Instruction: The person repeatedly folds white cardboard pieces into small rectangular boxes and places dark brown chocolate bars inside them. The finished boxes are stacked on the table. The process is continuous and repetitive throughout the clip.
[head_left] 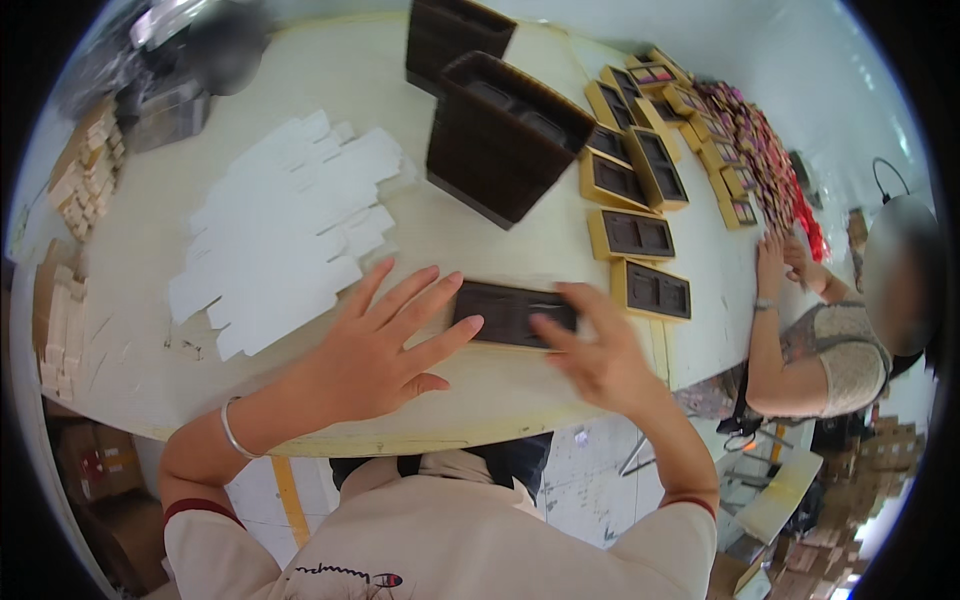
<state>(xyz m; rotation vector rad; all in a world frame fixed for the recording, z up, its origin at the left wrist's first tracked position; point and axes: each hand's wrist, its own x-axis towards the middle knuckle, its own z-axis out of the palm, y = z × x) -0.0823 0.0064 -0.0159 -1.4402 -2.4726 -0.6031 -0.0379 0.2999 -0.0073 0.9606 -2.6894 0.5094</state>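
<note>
at the frame's center, i saw the dark tray [505, 312] on the tabletop [340, 80], left hand [385, 350] splayed at its left end; whether the blurred right hand [605, 355] gripped it, i couldn't tell.

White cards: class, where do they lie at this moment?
In the head view, the white cards lie left of centre on the table, just beyond the left hand and left of the dark stacks.
</note>
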